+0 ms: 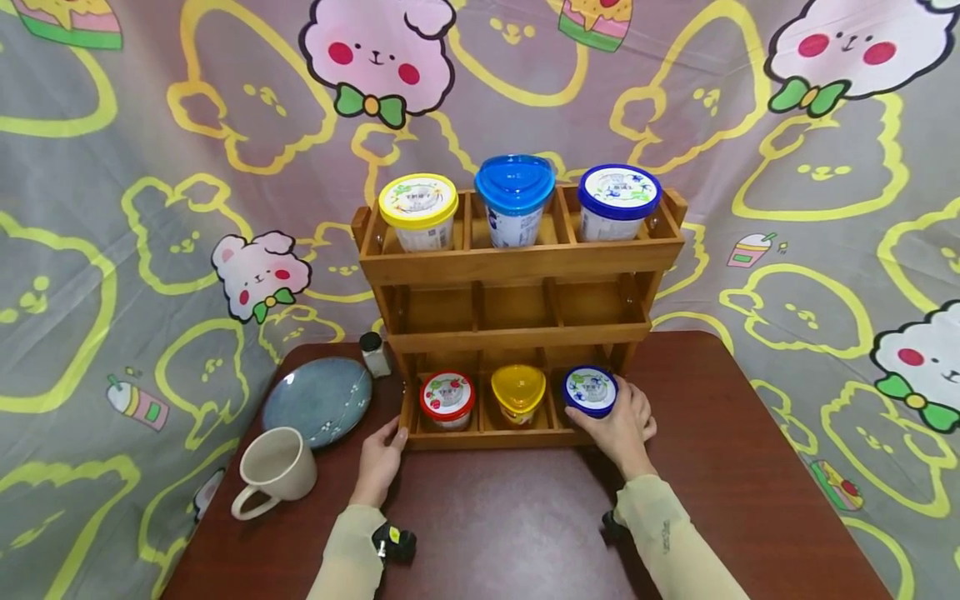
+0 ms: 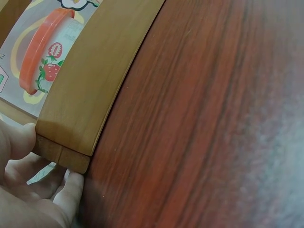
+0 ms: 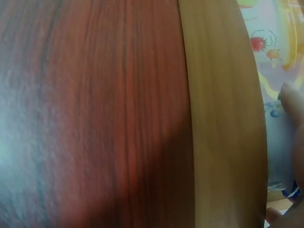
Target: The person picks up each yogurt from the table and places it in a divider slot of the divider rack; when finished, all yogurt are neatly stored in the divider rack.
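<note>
A three-tier wooden shelf point(image 1: 525, 258) stands on the table. My right hand point(image 1: 621, 421) holds a tub with a dark blue lid point(image 1: 590, 391) in the bottom tier's right compartment, thumb on its near side. In the right wrist view the tub's pale wall point(image 3: 280, 147) shows behind the shelf's front board. My left hand point(image 1: 379, 462) grips the shelf's lower left corner; the left wrist view shows the thumb above and fingers point(image 2: 71, 192) below its end. A red-lidded tub point(image 1: 447, 396) and a yellow-lidded cup point(image 1: 518, 392) occupy the other bottom compartments.
The top tier carries a yellow-lidded tub point(image 1: 418, 208), a cup with a domed blue lid point(image 1: 515, 196) and another dark-blue-lidded tub point(image 1: 618, 200). Left of the shelf are a blue-grey plate point(image 1: 318, 400), a beige mug point(image 1: 277, 467) and a small black-capped shaker point(image 1: 375, 357). A patterned cloth point(image 1: 810, 208) hangs behind.
</note>
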A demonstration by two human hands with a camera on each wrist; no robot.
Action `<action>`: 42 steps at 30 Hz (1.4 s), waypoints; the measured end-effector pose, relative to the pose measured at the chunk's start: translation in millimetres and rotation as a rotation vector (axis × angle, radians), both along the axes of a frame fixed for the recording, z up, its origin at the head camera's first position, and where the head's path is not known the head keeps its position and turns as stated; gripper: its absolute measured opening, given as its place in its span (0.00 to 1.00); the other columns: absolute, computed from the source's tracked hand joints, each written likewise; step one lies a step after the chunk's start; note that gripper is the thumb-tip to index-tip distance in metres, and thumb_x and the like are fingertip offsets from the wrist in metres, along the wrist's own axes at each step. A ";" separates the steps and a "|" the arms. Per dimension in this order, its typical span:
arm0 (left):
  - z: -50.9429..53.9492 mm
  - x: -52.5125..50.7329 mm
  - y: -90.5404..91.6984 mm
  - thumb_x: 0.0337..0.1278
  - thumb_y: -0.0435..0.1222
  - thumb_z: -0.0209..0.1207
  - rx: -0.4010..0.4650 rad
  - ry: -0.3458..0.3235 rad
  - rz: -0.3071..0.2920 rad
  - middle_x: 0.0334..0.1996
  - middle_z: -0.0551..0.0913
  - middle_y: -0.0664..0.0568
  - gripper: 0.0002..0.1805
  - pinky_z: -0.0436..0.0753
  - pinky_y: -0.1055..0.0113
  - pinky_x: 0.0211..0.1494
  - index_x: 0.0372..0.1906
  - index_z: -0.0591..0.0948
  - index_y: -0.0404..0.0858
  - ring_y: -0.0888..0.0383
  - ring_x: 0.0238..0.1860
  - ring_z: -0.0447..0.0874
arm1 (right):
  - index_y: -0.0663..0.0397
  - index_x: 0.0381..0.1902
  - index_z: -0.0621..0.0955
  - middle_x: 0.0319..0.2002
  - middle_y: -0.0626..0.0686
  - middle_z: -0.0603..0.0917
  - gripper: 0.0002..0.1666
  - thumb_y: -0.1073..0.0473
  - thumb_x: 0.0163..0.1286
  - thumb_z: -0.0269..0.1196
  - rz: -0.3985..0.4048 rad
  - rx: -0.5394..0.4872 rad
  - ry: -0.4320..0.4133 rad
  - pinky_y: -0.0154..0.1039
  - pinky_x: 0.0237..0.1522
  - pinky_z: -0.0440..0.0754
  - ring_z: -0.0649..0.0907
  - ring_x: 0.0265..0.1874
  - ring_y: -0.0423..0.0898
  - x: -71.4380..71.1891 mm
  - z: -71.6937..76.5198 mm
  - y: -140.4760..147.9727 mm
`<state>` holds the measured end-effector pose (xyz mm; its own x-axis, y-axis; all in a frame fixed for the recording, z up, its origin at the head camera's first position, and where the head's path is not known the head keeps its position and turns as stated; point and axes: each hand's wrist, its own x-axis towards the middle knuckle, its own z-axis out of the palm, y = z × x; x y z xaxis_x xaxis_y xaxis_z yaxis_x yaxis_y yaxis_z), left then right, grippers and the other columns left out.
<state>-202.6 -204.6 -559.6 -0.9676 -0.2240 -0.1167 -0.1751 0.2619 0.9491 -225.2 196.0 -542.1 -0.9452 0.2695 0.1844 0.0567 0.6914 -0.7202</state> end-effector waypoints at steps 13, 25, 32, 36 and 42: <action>1.2 -0.7 -1.9 0.73 0.36 0.53 -0.013 -0.009 0.014 0.67 0.70 0.36 0.25 0.61 0.46 0.71 0.69 0.70 0.30 0.41 0.70 0.62 | 0.55 0.76 0.56 0.71 0.67 0.56 0.71 0.27 0.45 0.74 0.025 0.010 0.001 0.71 0.58 0.44 0.49 0.70 0.67 9.4 9.8 13.3; 3.3 -4.5 -3.2 0.71 0.36 0.55 -0.014 0.010 -0.018 0.65 0.72 0.35 0.25 0.61 0.47 0.71 0.68 0.71 0.29 0.41 0.69 0.63 | 0.58 0.77 0.54 0.70 0.74 0.53 0.60 0.31 0.61 0.66 0.015 0.058 -0.048 0.77 0.54 0.43 0.48 0.68 0.76 50.3 25.5 83.7; 15.4 -7.2 -14.2 0.71 0.35 0.55 -0.059 0.017 -0.092 0.64 0.73 0.34 0.24 0.67 0.47 0.68 0.66 0.72 0.26 0.41 0.67 0.68 | 0.61 0.77 0.53 0.69 0.78 0.50 0.57 0.32 0.66 0.61 -0.015 0.083 -0.099 0.78 0.50 0.43 0.47 0.66 0.80 72.4 23.2 125.0; 34.3 -5.8 -25.2 0.76 0.42 0.50 -0.141 0.040 -0.112 0.65 0.73 0.36 0.25 0.69 0.48 0.67 0.67 0.72 0.29 0.41 0.66 0.69 | 0.62 0.77 0.52 0.69 0.79 0.49 0.55 0.33 0.68 0.59 -0.035 0.087 -0.115 0.79 0.48 0.43 0.46 0.66 0.81 81.5 24.9 142.6; 72.2 2.7 -44.4 0.77 0.47 0.48 -0.359 0.218 -0.153 0.65 0.73 0.35 0.28 0.67 0.47 0.68 0.66 0.73 0.30 0.40 0.67 0.68 | 0.64 0.76 0.52 0.69 0.80 0.49 0.53 0.35 0.71 0.57 -0.034 0.112 -0.123 0.81 0.49 0.43 0.45 0.66 0.81 91.5 34.3 156.1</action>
